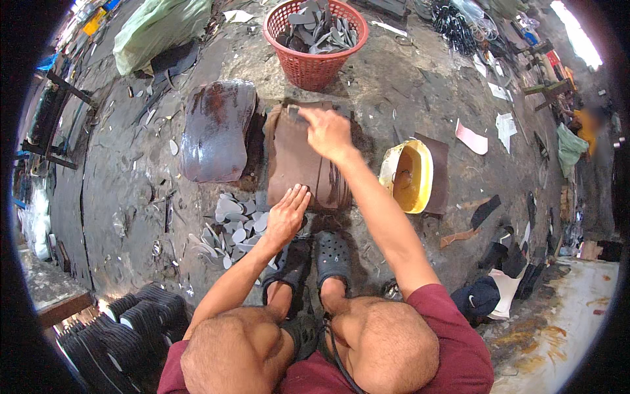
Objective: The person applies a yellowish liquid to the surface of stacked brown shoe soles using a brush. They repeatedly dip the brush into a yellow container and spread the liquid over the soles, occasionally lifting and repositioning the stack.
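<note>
A stack of brown sheets (292, 148) lies on the ground in front of my feet. My left hand (287, 213) rests flat on its near edge, fingers stretched out and holding nothing. Over the far part of the stack, my right hand (326, 133) is closed, its fingers pinched at a small dark thing that I cannot make out. To the left is another stack of dark, glossy sheets (218, 128). A yellow tub (423, 172) with amber liquid inside stands to the right, on a dark brown sheet (438, 190).
A red basket (312, 69) full of grey cut pieces stands beyond the stack. Loose grey pieces (230, 226) are heaped near my left forearm. Several black soles (125, 335) stand at lower left. A dark cap (475, 297) and scraps lie at right.
</note>
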`<control>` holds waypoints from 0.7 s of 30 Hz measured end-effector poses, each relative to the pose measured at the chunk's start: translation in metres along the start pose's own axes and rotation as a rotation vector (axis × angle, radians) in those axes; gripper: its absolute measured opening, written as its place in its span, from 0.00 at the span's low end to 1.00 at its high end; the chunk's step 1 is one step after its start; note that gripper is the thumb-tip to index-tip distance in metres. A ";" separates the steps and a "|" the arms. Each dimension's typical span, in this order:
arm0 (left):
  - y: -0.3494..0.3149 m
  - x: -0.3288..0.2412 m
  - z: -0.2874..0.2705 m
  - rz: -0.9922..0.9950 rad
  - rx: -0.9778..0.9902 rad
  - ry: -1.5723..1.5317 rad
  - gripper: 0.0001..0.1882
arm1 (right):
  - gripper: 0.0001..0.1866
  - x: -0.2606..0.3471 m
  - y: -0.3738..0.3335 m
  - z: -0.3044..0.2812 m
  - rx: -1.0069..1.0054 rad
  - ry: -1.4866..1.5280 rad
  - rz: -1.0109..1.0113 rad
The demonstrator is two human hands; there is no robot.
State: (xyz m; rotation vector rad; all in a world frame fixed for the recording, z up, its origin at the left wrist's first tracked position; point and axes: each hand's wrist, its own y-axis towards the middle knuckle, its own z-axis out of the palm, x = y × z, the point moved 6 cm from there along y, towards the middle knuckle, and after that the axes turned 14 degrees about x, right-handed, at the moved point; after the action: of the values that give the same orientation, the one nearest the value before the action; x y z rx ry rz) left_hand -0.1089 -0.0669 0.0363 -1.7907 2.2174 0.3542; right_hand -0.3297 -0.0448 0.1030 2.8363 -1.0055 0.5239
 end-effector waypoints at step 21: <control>0.001 0.003 -0.002 0.015 0.010 -0.099 0.27 | 0.22 -0.017 0.037 0.003 0.174 -0.139 0.033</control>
State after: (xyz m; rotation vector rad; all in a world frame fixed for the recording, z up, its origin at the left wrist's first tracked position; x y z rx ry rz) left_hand -0.1103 -0.0708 0.0374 -1.7139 2.1626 0.4247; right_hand -0.3650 -0.0642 0.0934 3.0517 -1.0813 0.4425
